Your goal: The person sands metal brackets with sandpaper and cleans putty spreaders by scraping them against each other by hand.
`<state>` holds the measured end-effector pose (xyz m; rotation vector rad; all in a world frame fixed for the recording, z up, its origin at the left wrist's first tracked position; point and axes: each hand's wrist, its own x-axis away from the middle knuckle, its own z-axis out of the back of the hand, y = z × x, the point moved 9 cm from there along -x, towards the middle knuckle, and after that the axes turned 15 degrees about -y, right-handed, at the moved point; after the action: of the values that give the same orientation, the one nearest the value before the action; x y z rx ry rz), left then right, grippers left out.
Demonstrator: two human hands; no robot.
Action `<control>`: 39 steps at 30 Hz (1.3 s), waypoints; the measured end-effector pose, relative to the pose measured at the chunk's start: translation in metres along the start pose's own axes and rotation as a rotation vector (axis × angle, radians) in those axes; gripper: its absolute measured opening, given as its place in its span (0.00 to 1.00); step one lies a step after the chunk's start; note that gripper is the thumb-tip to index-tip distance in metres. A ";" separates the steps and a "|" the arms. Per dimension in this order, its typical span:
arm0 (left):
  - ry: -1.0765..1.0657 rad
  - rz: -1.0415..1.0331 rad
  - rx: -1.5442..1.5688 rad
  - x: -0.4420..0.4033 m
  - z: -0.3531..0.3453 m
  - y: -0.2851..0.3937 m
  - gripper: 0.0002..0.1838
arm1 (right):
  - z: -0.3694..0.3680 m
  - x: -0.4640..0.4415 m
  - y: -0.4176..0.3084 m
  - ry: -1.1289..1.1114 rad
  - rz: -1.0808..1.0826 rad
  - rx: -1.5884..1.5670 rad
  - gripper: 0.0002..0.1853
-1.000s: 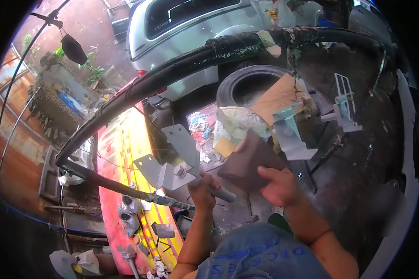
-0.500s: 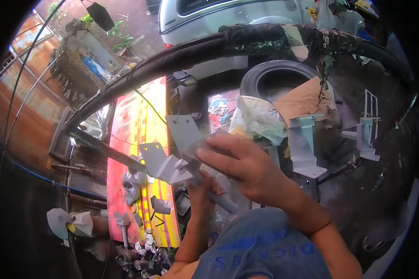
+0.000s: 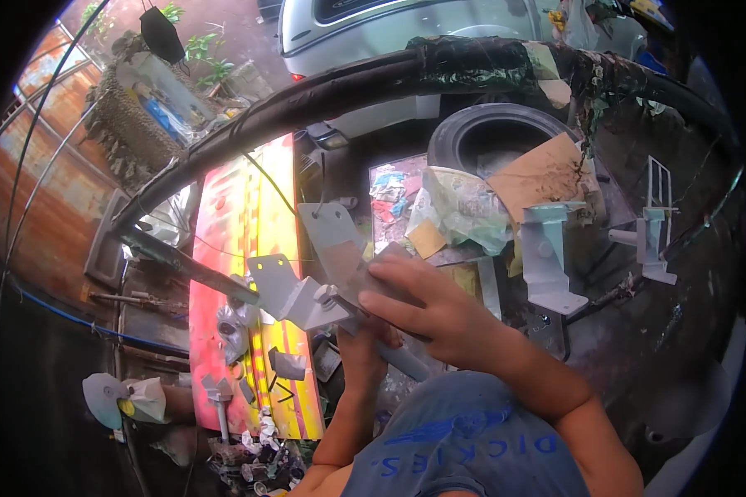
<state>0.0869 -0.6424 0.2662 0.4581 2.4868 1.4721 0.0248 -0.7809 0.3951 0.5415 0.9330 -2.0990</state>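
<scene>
Held in front of me is a grey metal bracket [image 3: 286, 286] with two upright plates, drilled holes, a bolt and a round tube. My left hand [image 3: 363, 352] is closed round its lower part, near the tube; some of its fingers are hidden behind the metal. My right hand [image 3: 452, 319] pinches a thin, dark grey sheet that looks like sandpaper [image 3: 398, 251], beside the rear plate. On that plate, a dull brownish patch shows next to my fingertips.
Two similar grey brackets hang at the right, a nearer bracket [image 3: 553, 261] and a farther bracket [image 3: 655, 244]. A black bar [image 3: 331, 99] curves across the front. Beyond are a tire [image 3: 464, 124], cardboard [image 3: 547, 174], a red-yellow board [image 3: 249, 215] and a parked vehicle [image 3: 365, 41].
My right hand has slid the sheet rightward off the rear plate, baring the brownish patch. The bracket stays nearly in place in my left hand, and the view has shifted slightly.
</scene>
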 end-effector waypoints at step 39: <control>-0.012 -0.009 0.032 0.000 0.010 -0.012 0.05 | 0.008 -0.005 0.018 0.062 -0.062 -0.009 0.33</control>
<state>0.0883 -0.6398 0.2513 0.4598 2.5031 1.4237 0.0414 -0.7930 0.3956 0.5827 1.0047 -2.1428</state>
